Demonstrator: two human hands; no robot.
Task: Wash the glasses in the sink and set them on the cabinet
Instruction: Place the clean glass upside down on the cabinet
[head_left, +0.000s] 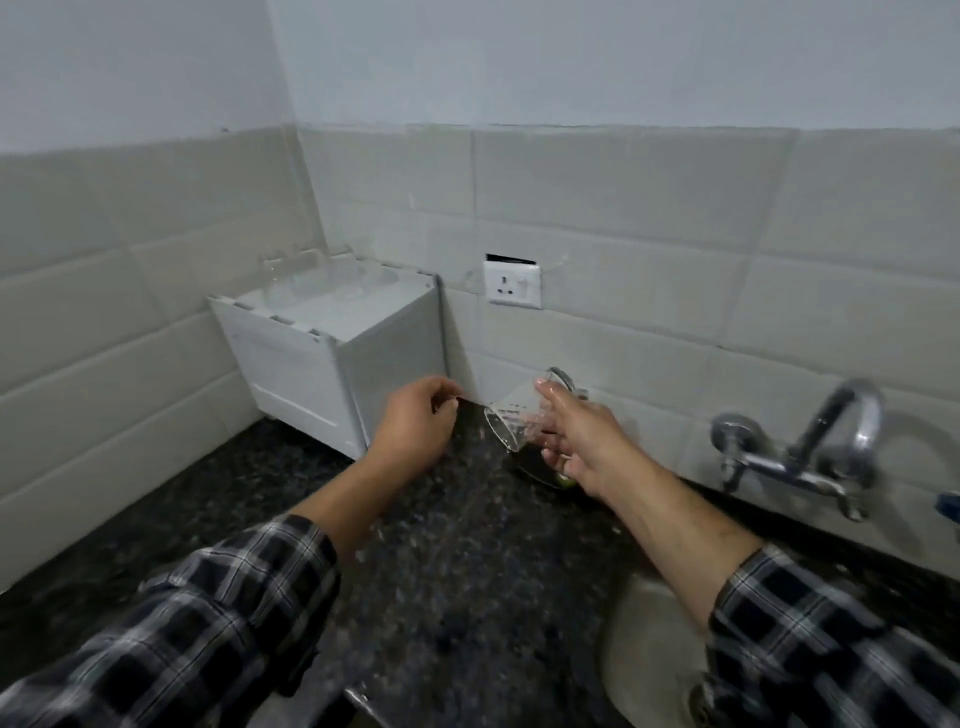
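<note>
My right hand (576, 436) grips a clear, wet glass (506, 423) that lies tilted, its mouth turned down and to the left, a little above the dark counter. My left hand (415, 421) hovers just left of the glass, beside the lower right corner of the white cabinet (311, 358); its fingers are loosely curled and hold nothing. On the cabinet's top stand blurred clear glasses (337, 280), hard to make out. The pale sink (649, 649) lies at the lower right, under my right forearm.
A chrome wall tap (831, 441) juts out at the right, above the sink. A white socket (511, 285) sits on the tiled wall behind the glass. A small dark dish (540, 470) rests under my right hand. Speckled black counter (441, 571) spreads between cabinet and sink.
</note>
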